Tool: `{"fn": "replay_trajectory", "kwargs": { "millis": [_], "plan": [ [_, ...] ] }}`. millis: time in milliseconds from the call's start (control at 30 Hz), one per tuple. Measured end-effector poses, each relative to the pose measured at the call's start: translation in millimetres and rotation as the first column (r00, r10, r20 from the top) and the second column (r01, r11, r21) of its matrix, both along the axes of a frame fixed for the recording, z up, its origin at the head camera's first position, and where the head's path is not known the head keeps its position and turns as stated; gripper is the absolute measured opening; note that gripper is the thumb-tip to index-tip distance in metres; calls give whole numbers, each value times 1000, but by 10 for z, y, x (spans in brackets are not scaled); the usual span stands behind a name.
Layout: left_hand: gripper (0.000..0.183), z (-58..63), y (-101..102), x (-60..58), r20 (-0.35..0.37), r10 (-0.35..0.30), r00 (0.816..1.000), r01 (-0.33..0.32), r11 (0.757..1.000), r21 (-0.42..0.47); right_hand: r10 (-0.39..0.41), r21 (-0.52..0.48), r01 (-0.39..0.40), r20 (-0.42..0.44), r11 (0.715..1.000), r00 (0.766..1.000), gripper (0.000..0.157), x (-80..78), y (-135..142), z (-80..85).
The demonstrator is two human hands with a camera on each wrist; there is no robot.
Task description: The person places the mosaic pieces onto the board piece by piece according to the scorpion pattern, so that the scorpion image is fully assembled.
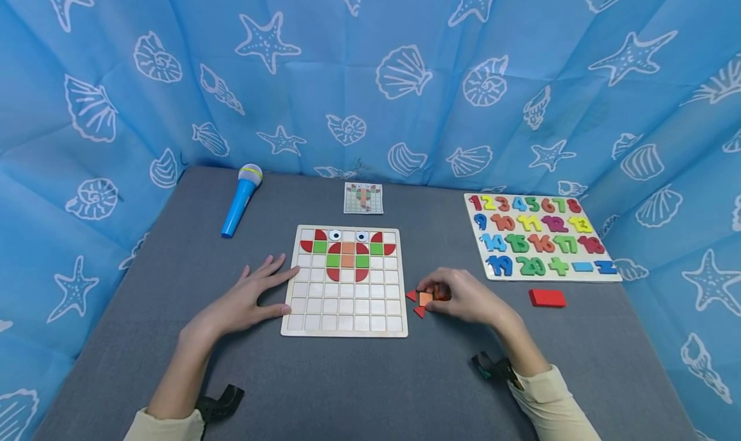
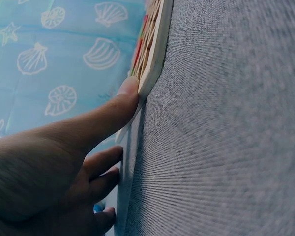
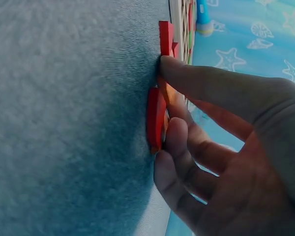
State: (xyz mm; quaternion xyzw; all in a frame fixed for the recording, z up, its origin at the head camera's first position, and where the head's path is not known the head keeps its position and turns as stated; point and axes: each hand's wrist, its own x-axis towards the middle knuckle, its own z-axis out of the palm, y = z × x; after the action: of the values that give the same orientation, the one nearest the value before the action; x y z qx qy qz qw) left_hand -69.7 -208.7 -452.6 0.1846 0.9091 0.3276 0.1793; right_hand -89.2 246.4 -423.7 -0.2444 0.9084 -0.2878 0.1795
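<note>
A wooden grid board (image 1: 346, 307) lies on the table, its upper rows filled with red, green and orange pieces and two eye pieces. My left hand (image 1: 246, 303) is at its left edge, fingers extended, with thumb and index fingertip touching the rim. Right of the board, my right hand (image 1: 466, 297) pinches a small orange square (image 1: 425, 299) between thumb and index finger, low over the table. Two red triangles (image 1: 419, 312) lie beside that square. In the right wrist view a red piece (image 3: 155, 118) sits under the curled fingers, which partly hide other orange pieces.
A small pattern card (image 1: 363, 198) lies behind the board. At the back left is a blue toy microphone (image 1: 240, 203). A number puzzle board (image 1: 570, 267) lies at the back right, with a red block (image 1: 547, 298) in front. A blue shell-print curtain (image 1: 359, 74) surrounds the grey table (image 1: 359, 389).
</note>
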Motion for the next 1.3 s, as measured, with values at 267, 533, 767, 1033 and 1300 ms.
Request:
{"fn": "replay_trajectory", "kwargs": {
  "millis": [267, 533, 767, 1033, 1300],
  "plan": [
    [80, 6, -4, 8, -8, -3, 1000, 3, 1000, 2, 21, -18, -22, -63, 1000, 998, 18, 27, -9, -5],
    [80, -3, -8, 15, -21, -1, 1000, 1, 1000, -2, -39, -126, 33, -50, 991, 998, 12, 41, -108, 62],
    [80, -16, -7, 13, -22, -2, 1000, 2, 1000, 1, -67, -256, 39, -102, 966, 993, 20, -1, -365, 75],
    [80, -13, -13, 6, -21, -8, 1000, 8, 1000, 4, -40, -270, 16, -86, 963, 996, 21, -124, -748, 47],
    [81, -13, -11, 10, -20, -5, 1000, 5, 1000, -2, -43, -257, 41, -3, 966, 999, 25, -229, -1082, 21]
  ]
}}
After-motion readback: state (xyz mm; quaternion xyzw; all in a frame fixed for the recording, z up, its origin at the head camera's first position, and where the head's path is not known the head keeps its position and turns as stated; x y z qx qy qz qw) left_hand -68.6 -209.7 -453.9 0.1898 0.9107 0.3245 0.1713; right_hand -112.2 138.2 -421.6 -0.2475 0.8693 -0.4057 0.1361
